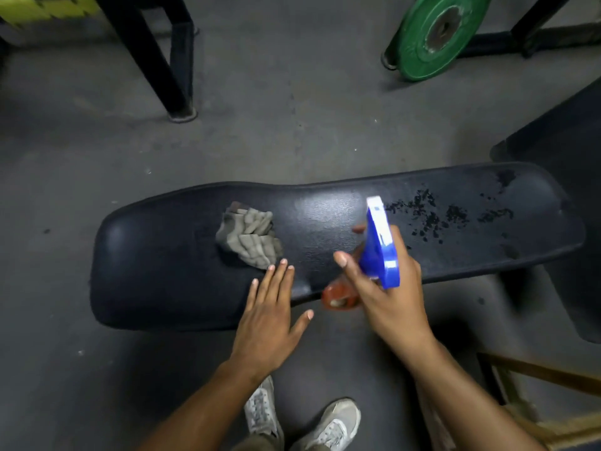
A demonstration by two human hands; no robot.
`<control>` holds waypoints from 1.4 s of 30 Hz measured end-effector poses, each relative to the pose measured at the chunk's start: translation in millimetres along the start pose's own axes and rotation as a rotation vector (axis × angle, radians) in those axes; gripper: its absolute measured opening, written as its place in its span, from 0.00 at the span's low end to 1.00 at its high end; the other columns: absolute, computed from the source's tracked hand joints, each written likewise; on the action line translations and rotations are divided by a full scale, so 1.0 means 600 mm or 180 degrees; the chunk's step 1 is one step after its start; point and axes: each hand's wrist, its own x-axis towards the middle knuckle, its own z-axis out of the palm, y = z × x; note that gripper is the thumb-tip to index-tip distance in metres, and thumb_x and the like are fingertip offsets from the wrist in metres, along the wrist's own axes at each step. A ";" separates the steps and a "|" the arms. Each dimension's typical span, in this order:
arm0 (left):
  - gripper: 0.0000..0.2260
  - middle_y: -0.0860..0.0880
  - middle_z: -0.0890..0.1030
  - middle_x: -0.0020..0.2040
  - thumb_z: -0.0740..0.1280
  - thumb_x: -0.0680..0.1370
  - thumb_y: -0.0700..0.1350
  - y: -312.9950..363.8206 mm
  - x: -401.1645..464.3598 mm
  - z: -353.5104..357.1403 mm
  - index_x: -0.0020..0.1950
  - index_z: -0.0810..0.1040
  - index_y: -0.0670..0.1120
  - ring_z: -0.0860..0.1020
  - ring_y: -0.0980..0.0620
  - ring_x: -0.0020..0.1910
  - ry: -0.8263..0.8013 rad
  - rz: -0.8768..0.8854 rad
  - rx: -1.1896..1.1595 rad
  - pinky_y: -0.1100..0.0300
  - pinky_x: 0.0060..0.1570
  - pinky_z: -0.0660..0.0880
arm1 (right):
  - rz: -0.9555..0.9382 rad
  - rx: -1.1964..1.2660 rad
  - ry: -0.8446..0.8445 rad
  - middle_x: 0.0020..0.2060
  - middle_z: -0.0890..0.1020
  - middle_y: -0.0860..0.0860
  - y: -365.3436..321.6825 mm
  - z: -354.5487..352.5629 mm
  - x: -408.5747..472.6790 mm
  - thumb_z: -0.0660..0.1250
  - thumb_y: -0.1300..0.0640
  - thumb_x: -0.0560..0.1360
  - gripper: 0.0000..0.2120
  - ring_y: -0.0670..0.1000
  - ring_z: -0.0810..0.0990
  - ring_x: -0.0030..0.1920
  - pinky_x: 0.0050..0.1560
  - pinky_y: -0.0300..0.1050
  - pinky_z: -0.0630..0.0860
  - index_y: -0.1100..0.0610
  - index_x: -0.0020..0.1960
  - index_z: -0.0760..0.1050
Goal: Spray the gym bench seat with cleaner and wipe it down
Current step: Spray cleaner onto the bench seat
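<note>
A black padded bench seat point(156, 255) lies across the middle of the view. Dark wet spots speckle its right part. A crumpled grey cloth point(248, 239) rests on the seat left of centre. My right hand point(387, 288) grips a spray bottle point(379, 242) with a blue trigger head and an orange-red body, nozzle aimed away from me over the seat. My left hand point(270, 307) hovers flat over the near edge of the seat, fingers spread, fingertips just short of the cloth and holding nothing.
A green weight plate point(439, 34) leans against a black frame at the top right. A black rack leg point(162, 63) stands on the grey floor at the top left. Another dark pad point(569, 157) sits on the right. My grey shoes point(331, 424) are below.
</note>
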 end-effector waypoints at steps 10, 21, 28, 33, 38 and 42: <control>0.38 0.48 0.50 0.84 0.61 0.80 0.62 -0.160 -0.038 -0.081 0.83 0.50 0.45 0.48 0.49 0.82 0.0335 -0.0725 0.0003 0.49 0.79 0.44 | -0.0486 0.0171 -0.0096 0.36 0.79 0.50 -0.128 0.169 0.086 0.74 0.42 0.76 0.16 0.56 0.83 0.37 0.44 0.52 0.80 0.45 0.60 0.75; 0.39 0.45 0.50 0.84 0.56 0.79 0.64 -0.297 -0.096 -0.069 0.82 0.52 0.42 0.49 0.46 0.82 0.0293 -0.1317 0.0178 0.42 0.78 0.51 | -0.0664 0.0389 -0.0744 0.36 0.78 0.39 -0.138 0.403 0.097 0.75 0.44 0.76 0.19 0.41 0.79 0.36 0.45 0.33 0.73 0.48 0.63 0.75; 0.39 0.47 0.41 0.83 0.47 0.80 0.67 -0.309 -0.103 -0.048 0.83 0.44 0.44 0.39 0.48 0.82 0.0164 -0.1195 0.0189 0.44 0.78 0.42 | -0.0578 0.0217 -0.0831 0.40 0.81 0.43 -0.109 0.436 0.091 0.76 0.41 0.74 0.20 0.42 0.82 0.37 0.42 0.37 0.75 0.42 0.62 0.73; 0.39 0.47 0.40 0.83 0.46 0.80 0.67 -0.312 -0.102 -0.046 0.82 0.43 0.44 0.38 0.48 0.81 0.0117 -0.1181 0.0236 0.44 0.78 0.41 | -0.0461 0.0292 -0.1047 0.44 0.85 0.47 -0.102 0.430 0.090 0.79 0.44 0.72 0.28 0.50 0.86 0.44 0.49 0.56 0.83 0.46 0.67 0.71; 0.39 0.46 0.45 0.84 0.48 0.80 0.67 -0.313 -0.102 -0.044 0.82 0.45 0.44 0.42 0.47 0.82 0.0125 -0.1162 0.0300 0.43 0.78 0.44 | -0.0624 0.0153 -0.1128 0.47 0.83 0.43 -0.095 0.422 0.089 0.80 0.45 0.70 0.32 0.42 0.83 0.47 0.50 0.34 0.77 0.44 0.69 0.68; 0.39 0.45 0.47 0.84 0.48 0.80 0.67 -0.314 -0.101 -0.042 0.82 0.49 0.43 0.44 0.46 0.82 0.0153 -0.1153 0.0345 0.44 0.77 0.43 | -0.0611 0.0124 -0.1240 0.54 0.81 0.33 -0.085 0.411 0.089 0.80 0.47 0.69 0.38 0.39 0.81 0.56 0.59 0.31 0.73 0.47 0.74 0.66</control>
